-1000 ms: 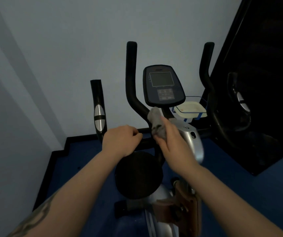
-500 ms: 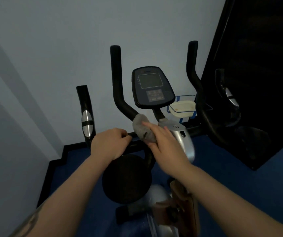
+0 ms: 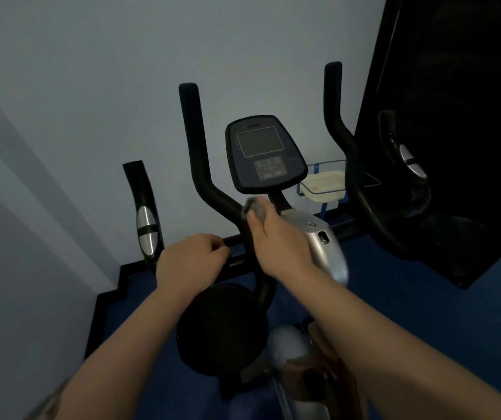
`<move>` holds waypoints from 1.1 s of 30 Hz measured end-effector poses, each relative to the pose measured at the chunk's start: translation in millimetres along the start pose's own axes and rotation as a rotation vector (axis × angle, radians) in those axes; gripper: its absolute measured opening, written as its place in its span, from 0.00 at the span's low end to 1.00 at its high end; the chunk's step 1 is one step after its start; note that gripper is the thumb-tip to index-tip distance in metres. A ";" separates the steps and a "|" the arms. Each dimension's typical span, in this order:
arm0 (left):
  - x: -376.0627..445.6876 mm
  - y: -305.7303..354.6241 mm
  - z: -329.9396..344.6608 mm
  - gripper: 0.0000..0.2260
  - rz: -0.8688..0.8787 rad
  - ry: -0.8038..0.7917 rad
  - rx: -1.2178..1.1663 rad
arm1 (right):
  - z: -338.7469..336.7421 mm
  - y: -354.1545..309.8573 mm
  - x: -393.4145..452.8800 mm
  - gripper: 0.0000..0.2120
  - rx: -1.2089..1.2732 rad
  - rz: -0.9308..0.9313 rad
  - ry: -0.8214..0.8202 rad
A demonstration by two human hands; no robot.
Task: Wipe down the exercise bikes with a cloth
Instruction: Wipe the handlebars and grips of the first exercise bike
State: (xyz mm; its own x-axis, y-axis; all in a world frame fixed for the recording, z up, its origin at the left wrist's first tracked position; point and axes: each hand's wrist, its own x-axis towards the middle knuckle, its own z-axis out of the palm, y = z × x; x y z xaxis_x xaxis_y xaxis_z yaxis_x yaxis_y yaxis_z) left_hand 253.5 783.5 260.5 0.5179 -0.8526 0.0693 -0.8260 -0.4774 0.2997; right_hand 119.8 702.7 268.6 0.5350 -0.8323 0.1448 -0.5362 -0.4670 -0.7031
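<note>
Head view, dim room: your right hand [image 3: 279, 237] held a bunched grey cloth [image 3: 253, 207], fingers curled round it, pressing it against the black handlebar [image 3: 210, 189] where the left upright bends down toward the stem, just below the console [image 3: 264, 153]. Your left hand [image 3: 190, 262] was wrapped around the horizontal bar, fingers closed over it. The exercise bike [image 3: 325, 244] stood directly ahead against the pale wall [image 3: 91, 86], silver housing beside your right wrist. A pale tray [image 3: 325, 184] sat behind the console.
</note>
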 end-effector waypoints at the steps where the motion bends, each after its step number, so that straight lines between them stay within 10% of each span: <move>1: -0.4 0.2 -0.3 0.10 0.000 0.003 -0.006 | 1.3 -1.3 5.4 0.19 0.003 0.005 0.011; 10: -3.0 1.2 -0.5 0.11 -0.005 0.042 -0.019 | -3.2 22.7 -41.7 0.26 -0.268 -0.294 0.112; 15: -4.5 3.3 -3.2 0.10 -0.018 0.025 -0.042 | 3.0 1.5 -4.1 0.18 0.014 -0.130 0.121; 20: -17.4 -3.6 -3.5 0.08 0.110 0.290 -0.348 | 8.0 22.4 -50.9 0.25 0.225 -0.362 0.193; 26: -8.0 -46.1 -21.7 0.15 0.299 0.605 -0.414 | -18.6 1.4 -23.3 0.22 0.129 -0.590 -0.079; 33: 25.7 -87.7 -22.4 0.20 0.309 0.360 -0.345 | -6.0 -47.5 -16.6 0.17 -0.072 -0.492 -0.342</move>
State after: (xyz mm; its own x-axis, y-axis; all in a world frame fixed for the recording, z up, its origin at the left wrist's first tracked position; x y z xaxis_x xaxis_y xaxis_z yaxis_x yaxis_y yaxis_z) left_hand 344.2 808.3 257.4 0.3572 -0.7868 0.5034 -0.8619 -0.0700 0.5022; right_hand 132.5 736.8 303.8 0.9045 -0.3763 0.2006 -0.2095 -0.8019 -0.5596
